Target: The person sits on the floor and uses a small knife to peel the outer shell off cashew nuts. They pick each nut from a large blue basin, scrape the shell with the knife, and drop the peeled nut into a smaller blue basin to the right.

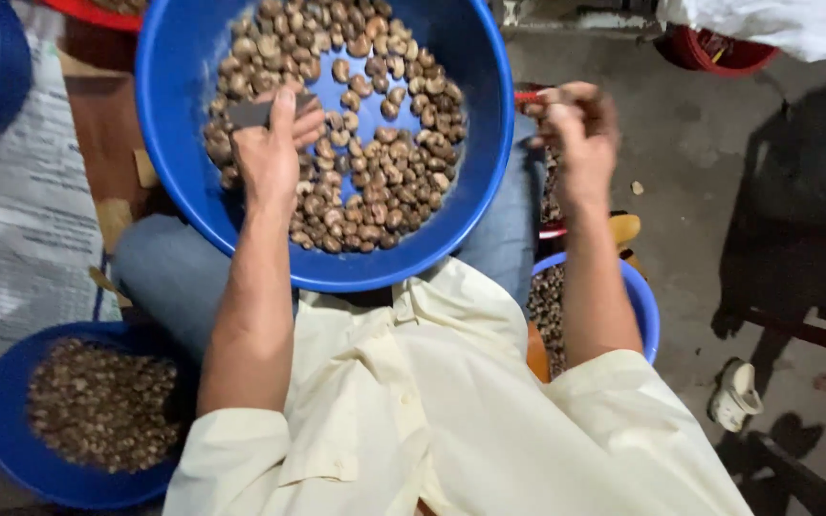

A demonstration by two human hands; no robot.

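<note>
Fingers of the left hand [270,143] clamp a dark blade [252,115] inside the blue basin's rim [489,143].

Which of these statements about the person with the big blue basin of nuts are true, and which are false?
1. The big blue basin on the person's lap holds brown nuts. True.
2. The left hand is empty. False: it holds a small dark flat tool over the nuts.
3. The right hand is inside the big basin. False: it is outside the rim, to the right, fingers closed on something too small to identify.
4. A second blue bowl of brown bits sits at lower left. True.
5. The person wears a dark shirt. False: the shirt is pale cream.
</note>
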